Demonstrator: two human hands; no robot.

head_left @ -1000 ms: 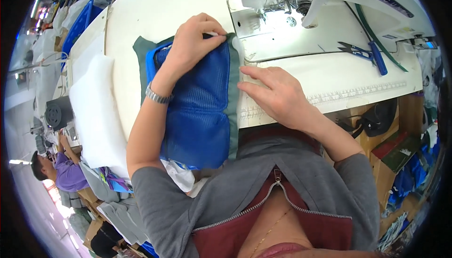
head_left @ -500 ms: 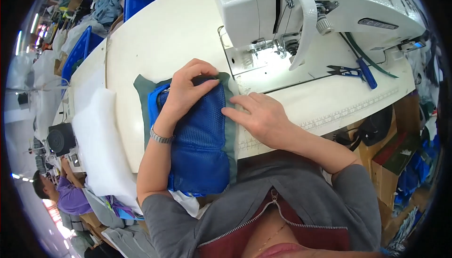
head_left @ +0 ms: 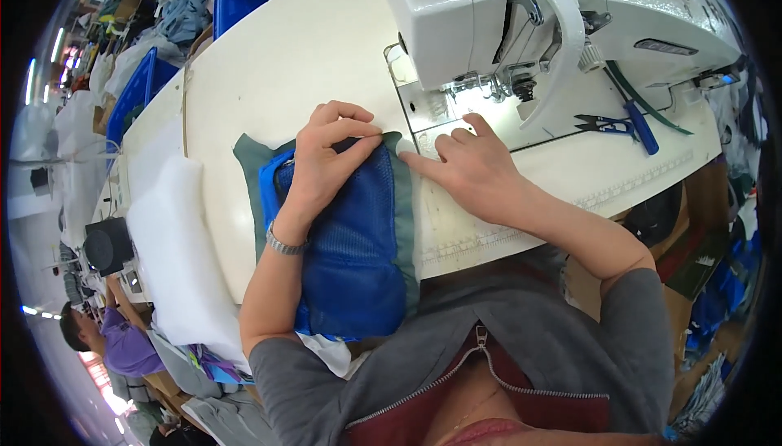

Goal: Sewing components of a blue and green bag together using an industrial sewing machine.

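Observation:
A blue mesh fabric piece (head_left: pixel 354 242) with a grey-green border lies on the cream work table (head_left: pixel 293 55), hanging over its near edge. My left hand (head_left: pixel 326 157) presses flat on the piece's far end, fingers curled over its top edge. My right hand (head_left: pixel 468 165) rests on the piece's right border, fingertips pointing left at the corner, just in front of the white sewing machine (head_left: pixel 521 22) and its lit needle area (head_left: pixel 489 87).
Blue-handled snips (head_left: pixel 607 127) and a blue pen lie on the table right of the machine. White padding (head_left: pixel 175 242) sits at the table's left edge. Blue bins (head_left: pixel 138 92) with cloth stand beyond. Another person in purple (head_left: pixel 122 348) sits at lower left.
The view has tilted so the machine now fills the top. Both hands have slid the blue piece toward the needle, my right hand moving from the side edge to the top corner.

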